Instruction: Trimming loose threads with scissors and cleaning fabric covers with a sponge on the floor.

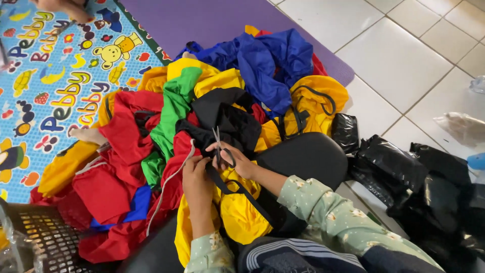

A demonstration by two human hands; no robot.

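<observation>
Most of the scissors are hidden: only the thin blades show above the right hand, whose fingers cover the handles. The left hand pinches something too small to make out, at the edge of the yellow cloth. Another person's hand is cut off by the top edge. The dark plastic basket runs off the bottom left corner. The black bags continue past the right edge. The heap of coloured cloth covers part of the patterned mat beneath it.
</observation>
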